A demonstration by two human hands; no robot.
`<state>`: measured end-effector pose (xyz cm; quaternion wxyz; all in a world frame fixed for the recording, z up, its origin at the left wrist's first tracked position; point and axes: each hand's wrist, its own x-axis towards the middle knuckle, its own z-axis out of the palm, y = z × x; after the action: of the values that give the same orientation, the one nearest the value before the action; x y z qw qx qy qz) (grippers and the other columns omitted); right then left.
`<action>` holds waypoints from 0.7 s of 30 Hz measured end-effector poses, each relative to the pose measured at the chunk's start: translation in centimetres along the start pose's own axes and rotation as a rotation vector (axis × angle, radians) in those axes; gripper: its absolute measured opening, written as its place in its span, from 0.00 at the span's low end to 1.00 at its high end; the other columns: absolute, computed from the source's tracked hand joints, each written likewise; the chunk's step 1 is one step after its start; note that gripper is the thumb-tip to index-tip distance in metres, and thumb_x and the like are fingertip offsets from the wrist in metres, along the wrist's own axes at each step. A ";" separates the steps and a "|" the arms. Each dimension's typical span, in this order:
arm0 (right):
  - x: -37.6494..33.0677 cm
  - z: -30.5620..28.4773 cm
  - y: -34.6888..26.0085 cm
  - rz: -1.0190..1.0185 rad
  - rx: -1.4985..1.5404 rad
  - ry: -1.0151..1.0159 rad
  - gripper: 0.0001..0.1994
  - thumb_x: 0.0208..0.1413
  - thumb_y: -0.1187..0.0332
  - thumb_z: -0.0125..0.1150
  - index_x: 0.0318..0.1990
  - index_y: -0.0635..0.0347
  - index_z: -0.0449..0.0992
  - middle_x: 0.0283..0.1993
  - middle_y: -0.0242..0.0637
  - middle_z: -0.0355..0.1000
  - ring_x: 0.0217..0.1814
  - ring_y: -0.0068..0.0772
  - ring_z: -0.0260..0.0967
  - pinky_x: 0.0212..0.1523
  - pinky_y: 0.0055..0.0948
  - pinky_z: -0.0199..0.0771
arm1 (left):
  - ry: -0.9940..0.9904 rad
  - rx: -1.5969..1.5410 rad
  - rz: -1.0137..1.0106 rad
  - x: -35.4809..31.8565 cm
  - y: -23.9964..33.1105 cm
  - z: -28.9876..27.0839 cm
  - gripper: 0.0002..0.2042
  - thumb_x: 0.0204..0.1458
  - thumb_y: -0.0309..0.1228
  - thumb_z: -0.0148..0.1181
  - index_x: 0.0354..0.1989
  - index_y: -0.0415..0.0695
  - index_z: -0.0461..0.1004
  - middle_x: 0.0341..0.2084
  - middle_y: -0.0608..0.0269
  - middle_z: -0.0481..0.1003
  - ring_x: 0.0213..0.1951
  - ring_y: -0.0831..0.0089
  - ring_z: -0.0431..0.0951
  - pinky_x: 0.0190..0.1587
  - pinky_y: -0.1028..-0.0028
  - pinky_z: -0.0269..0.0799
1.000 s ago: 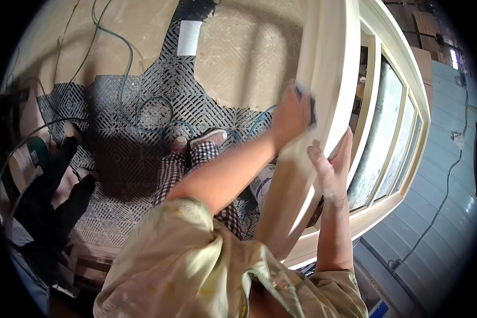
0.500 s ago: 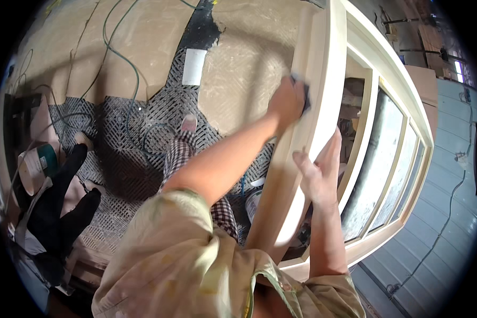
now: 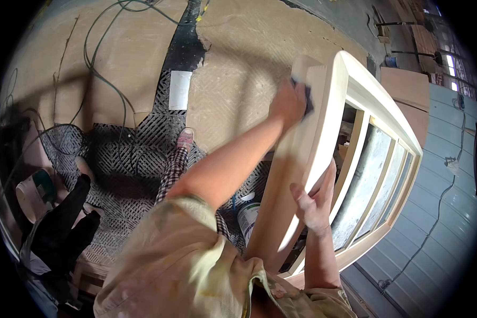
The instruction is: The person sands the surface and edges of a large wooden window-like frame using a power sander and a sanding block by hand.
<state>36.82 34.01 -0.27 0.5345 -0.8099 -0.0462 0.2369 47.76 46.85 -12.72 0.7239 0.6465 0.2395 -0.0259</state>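
My left hand (image 3: 290,104) reaches out over the pale wooden frame (image 3: 290,175), fingers closed round a dark sanding pad (image 3: 306,99). The pad presses against the left long edge of the frame, close to its far end. Nearer to me, my right hand (image 3: 315,205) grips the bright rail of the same frame, thumb on the left side and fingers toward the openings. Part of those fingers is hidden by the rail. Slim bars divide the frame into several openings, and grey mottled surfaces show through some of them.
Brown board sheets (image 3: 238,79) lie over a black slatted mat (image 3: 148,143), with a green cable (image 3: 93,58) across them. Another person's dark-clad legs (image 3: 63,222) and a white-and-green bucket (image 3: 34,196) are at left. A can (image 3: 247,220) stands under the frame; blue-grey panels (image 3: 434,185) lie right.
The view has shifted, bringing the frame's far end into sight. Along the edge, my left hand with the sanding pad is nearer that end. My right hand stays on the rail.
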 end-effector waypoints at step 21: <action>0.6 -0.3 0.0 0.029 -0.029 0.060 0.47 0.42 0.63 0.62 0.66 0.69 0.40 0.60 0.47 0.54 0.62 0.37 0.55 0.62 0.35 0.55 | 0.147 0.114 0.232 1.1 -2.1 2.1 0.26 0.63 0.40 0.39 0.62 0.33 0.48 0.47 0.30 0.68 0.49 0.39 0.70 0.51 0.54 0.66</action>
<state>37.49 33.95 -0.42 0.5205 -0.8249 -0.0218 0.2196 48.71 44.78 -14.97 0.6646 0.7101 0.2138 0.0915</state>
